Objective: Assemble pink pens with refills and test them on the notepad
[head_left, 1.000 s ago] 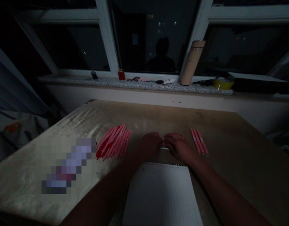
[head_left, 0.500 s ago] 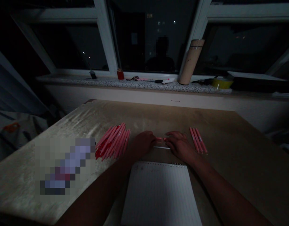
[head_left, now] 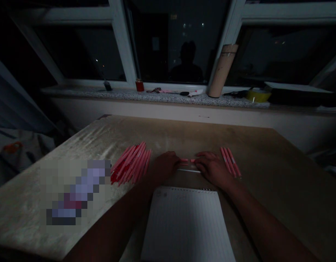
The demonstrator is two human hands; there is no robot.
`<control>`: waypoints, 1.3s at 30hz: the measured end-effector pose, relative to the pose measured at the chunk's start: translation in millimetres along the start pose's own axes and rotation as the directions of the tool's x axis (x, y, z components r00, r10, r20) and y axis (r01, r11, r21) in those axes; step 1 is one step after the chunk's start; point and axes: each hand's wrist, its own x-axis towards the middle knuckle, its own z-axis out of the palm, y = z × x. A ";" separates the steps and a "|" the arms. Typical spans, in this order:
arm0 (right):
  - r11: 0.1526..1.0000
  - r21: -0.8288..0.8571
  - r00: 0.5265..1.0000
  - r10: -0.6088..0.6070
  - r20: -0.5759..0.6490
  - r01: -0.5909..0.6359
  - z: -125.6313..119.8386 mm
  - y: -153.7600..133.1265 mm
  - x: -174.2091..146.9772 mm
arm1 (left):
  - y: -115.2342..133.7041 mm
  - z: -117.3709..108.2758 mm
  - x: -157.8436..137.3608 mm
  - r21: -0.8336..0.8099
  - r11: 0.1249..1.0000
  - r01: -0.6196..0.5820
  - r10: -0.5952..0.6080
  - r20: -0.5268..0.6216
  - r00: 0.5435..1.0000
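Observation:
Above the notebook, my left hand [head_left: 168, 162] is closed around a pink pen piece [head_left: 184, 161] whose end sticks out to the right. Facing it, my right hand [head_left: 210, 165] pinches another pink piece [head_left: 192, 160], perhaps the pen's other half. A narrow gap separates the two ends. Just below them lies a thin white rod [head_left: 188, 170], which looks like a pen refill. To the left of my left hand is a pile of several pink pens [head_left: 132, 163]. Beyond my right hand, three pink pens [head_left: 230, 162] lie side by side.
A lined spiral notebook [head_left: 187, 225] lies on the table [head_left: 269, 156] between my forearms. A blurred-out object [head_left: 80, 193] is at the left. Along the windowsill [head_left: 124, 95] stand a red jar [head_left: 140, 85], a tall tan cylinder [head_left: 222, 71] and a yellow tape roll [head_left: 258, 95].
My right hand has shifted slightly right, away from my left. The gap between the two pink pieces is wider, and more of the left piece shows.

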 end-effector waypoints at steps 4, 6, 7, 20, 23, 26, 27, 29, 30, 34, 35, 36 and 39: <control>1.000 0.023 1.000 0.015 -0.026 -0.015 -6.1 1.4 -0.9 | -5.9 -0.9 -2.2 -0.019 0.999 0.026 -0.026 -0.034 0.999; 0.998 0.059 0.999 0.034 -0.038 -0.032 -8.6 2.5 -0.9 | -8.4 -0.8 -2.6 -0.032 0.998 0.060 -0.061 -0.041 0.997; 0.996 0.080 0.998 0.043 -0.048 -0.039 -9.3 3.2 -0.8 | -9.5 -0.6 -2.7 -0.041 0.996 0.077 -0.079 -0.045 0.996; 0.750 0.538 0.776 0.579 -0.250 -0.385 8.6 26.2 -1.5 | -22.2 10.6 0.4 -0.482 0.848 0.220 -0.393 -0.295 0.871; 0.730 0.554 0.740 0.614 -0.274 -0.400 6.6 29.1 -0.8 | -24.0 12.6 2.2 -0.621 0.735 0.274 -0.507 -0.234 0.829; 0.728 0.555 0.745 0.613 -0.263 -0.402 5.0 26.9 -0.9 | -23.4 14.3 1.4 -0.596 0.761 0.256 -0.471 -0.237 0.850; 0.730 0.558 0.752 0.606 -0.260 -0.395 4.7 25.2 -0.9 | -23.0 15.1 0.7 -0.567 0.789 0.237 -0.437 -0.247 0.865; 0.734 0.560 0.763 0.594 -0.256 -0.383 4.5 21.6 -1.1 | -21.9 16.8 -0.5 -0.513 0.834 0.201 -0.376 -0.264 0.888; 0.736 0.560 0.766 0.590 -0.254 -0.381 4.6 20.2 -1.1 | -21.4 17.4 -1.0 -0.498 0.846 0.192 -0.359 -0.265 0.895; 0.741 0.545 0.778 0.583 -0.232 -0.392 6.6 18.9 -1.5 | -20.2 16.9 -1.7 -0.473 0.856 0.206 -0.357 -0.256 0.898; 0.742 0.541 0.783 0.580 -0.224 -0.395 7.3 19.3 -1.6 | -20.1 16.4 -1.9 -0.467 0.858 0.213 -0.360 -0.252 0.899; 0.746 0.535 0.790 0.574 -0.215 -0.397 8.1 19.7 -1.8 | -20.0 15.9 -2.0 -0.457 0.863 0.216 -0.358 -0.249 0.900; 0.768 0.520 0.826 0.531 -0.190 -0.374 10.5 19.8 -2.2 | -18.2 15.6 -2.4 -0.400 0.897 0.188 -0.310 -0.268 0.912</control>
